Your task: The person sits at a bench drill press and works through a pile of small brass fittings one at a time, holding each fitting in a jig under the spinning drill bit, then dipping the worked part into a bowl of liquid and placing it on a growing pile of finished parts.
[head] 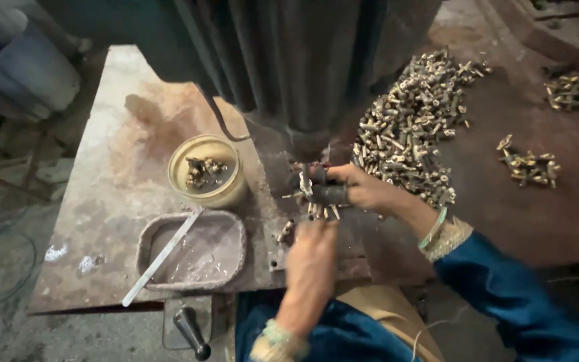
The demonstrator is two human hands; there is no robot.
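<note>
Brass fittings (407,124) lie heaped at the bench's far right edge, well more than the few we see in the yellow bowl (206,171) of liquid near the middle. Our right hand (363,189) is clamped on a dark bundle of small parts (319,191) under the machine column (303,60); our left hand (311,258) reaches up just beneath, its grip blurred beyond telling. Most of the heap looks left to handle.

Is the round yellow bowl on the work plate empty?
No. The round yellow bowl holds a small cluster of brass fittings in its middle, left of the person's hands.
</note>
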